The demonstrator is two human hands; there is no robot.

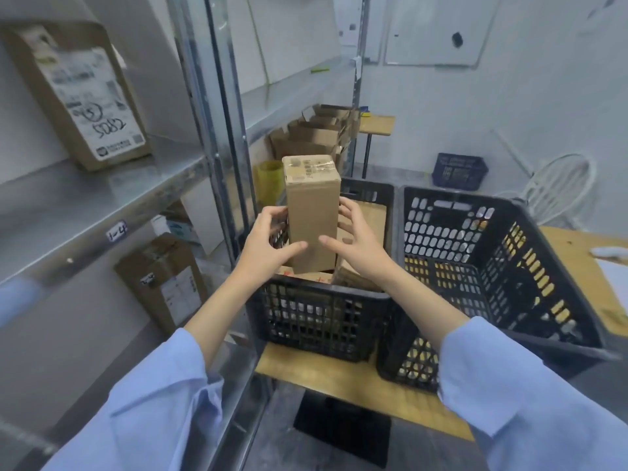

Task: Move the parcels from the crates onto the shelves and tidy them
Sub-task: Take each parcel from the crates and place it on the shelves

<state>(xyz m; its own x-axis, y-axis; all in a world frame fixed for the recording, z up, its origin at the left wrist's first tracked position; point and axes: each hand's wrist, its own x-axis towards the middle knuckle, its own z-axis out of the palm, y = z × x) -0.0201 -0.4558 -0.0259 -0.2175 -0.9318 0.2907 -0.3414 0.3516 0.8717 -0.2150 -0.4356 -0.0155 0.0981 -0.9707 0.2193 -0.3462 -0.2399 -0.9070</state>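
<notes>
Lift from crate: the tall brown cardboard parcel (312,212) stands upright just above the black slatted plastic crate (319,317); left hand (272,241) and right hand (355,241) clasp opposite sides, thumbs on its front face, probably steadying it for the grey metal shelf (102,185).

A wooden table (339,379) is seen at the lower right, with white papers (611,277) laid at its right edge. Beyond its far edge a white wire chair (557,188) is placed, with a blue basket (458,171) set near it. A whiteboard (435,28) is mounted on the back wall. Below it, a small desk (377,125) is stood beside open cartons (316,134).
</notes>
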